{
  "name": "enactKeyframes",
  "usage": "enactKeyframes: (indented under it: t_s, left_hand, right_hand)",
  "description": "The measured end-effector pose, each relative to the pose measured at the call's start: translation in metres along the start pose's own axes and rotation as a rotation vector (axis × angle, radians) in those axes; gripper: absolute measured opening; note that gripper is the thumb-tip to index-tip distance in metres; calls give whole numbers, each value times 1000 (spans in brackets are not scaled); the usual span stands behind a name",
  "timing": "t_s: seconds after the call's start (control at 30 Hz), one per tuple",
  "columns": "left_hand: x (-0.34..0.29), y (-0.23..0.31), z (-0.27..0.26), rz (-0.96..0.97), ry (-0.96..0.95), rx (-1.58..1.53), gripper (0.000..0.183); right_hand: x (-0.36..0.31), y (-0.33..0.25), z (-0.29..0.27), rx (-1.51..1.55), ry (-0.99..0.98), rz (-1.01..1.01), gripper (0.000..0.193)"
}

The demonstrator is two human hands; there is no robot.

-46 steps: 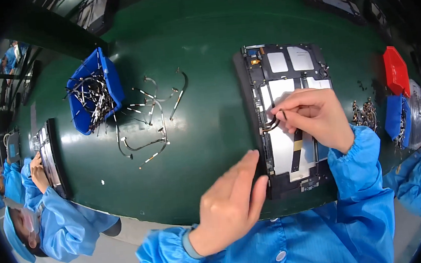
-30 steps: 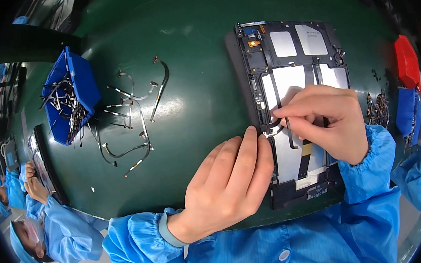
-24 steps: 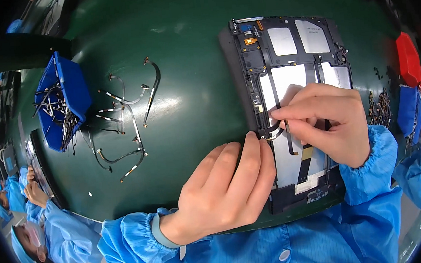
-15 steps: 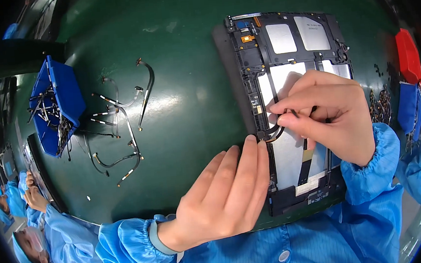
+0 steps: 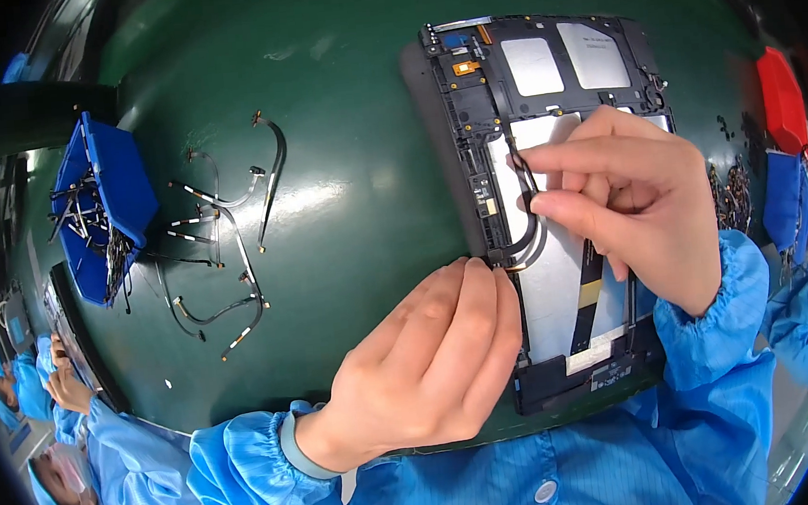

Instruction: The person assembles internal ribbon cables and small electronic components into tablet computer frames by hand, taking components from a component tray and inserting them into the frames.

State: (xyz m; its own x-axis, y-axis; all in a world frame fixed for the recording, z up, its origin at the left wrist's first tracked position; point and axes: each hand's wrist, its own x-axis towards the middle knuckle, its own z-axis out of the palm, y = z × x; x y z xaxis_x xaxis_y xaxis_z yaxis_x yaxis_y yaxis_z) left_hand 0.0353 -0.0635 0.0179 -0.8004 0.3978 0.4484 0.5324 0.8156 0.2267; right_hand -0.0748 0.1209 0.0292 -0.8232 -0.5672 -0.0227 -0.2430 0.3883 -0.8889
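Observation:
An opened tablet chassis [image 5: 542,71] lies face down on the green table [image 5: 359,161], its silver shields and black frame exposed. My right hand [image 5: 638,206] pinches a thin black cable [image 5: 527,228] that curves along the chassis's left side. My left hand [image 5: 432,364] rests flat at the chassis's left edge, its fingertips pressing on the cable's lower end near the frame.
Several loose black cables [image 5: 231,228] lie scattered on the table to the left. A blue bin [image 5: 102,219] with more cables stands at the far left. Red [image 5: 781,99] and blue [image 5: 784,199] bins sit at the right. Other people in blue coats work at the lower left [image 5: 87,439].
My view has drifted so the chassis sits higher. My left hand has slid in against the chassis edge. My right hand has kept hold of the cable and bent it into a curve.

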Motion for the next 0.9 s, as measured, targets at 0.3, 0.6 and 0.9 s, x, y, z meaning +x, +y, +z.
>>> enactKeyframes:
  t_s: [0.3,0.6,0.9]
  left_hand:
    - [6,15,5,71,92,28,17]
    - [18,18,21,61,69,236,4]
    - [22,19,21,70,32,247,10]
  right_hand:
    - [2,4,4,114,-3,-21,19]
    - [4,4,6,26,83,-47,19]
    - [3,4,6,-7,75,-61,18]
